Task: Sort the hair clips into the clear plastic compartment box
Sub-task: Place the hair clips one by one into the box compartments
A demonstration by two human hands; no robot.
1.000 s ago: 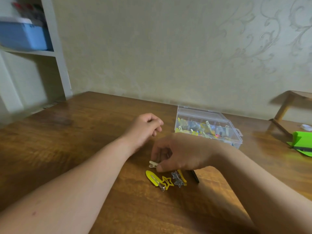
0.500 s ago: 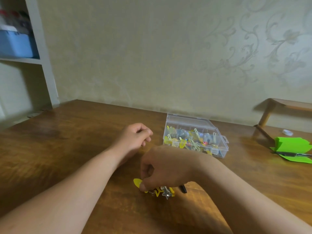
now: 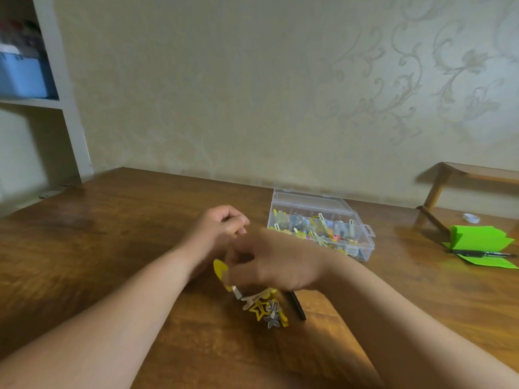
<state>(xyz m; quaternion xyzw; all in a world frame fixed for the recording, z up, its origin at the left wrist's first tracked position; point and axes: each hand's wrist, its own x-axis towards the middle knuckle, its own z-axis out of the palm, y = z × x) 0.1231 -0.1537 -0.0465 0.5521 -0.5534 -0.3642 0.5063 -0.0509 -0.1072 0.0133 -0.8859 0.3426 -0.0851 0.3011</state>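
Over by the wall, the clear plastic compartment box [image 3: 363, 248] is already pretty full, only a small pile of loose hair clips [image 3: 265, 310] left. Looks like the right hand [image 3: 278, 265] pinches a yellow oval hair clip [image 3: 220, 269]; the left hand [image 3: 219, 228] is loosely curled, apparently empty.

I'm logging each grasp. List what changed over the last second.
The right hand dropped onto the pile. The cream clip it pinched left of the pile now shows over the yellow star, at the hand's lower edge; blur hides whether it is still pinched. The left hand, loosely curled, and the box stayed put.
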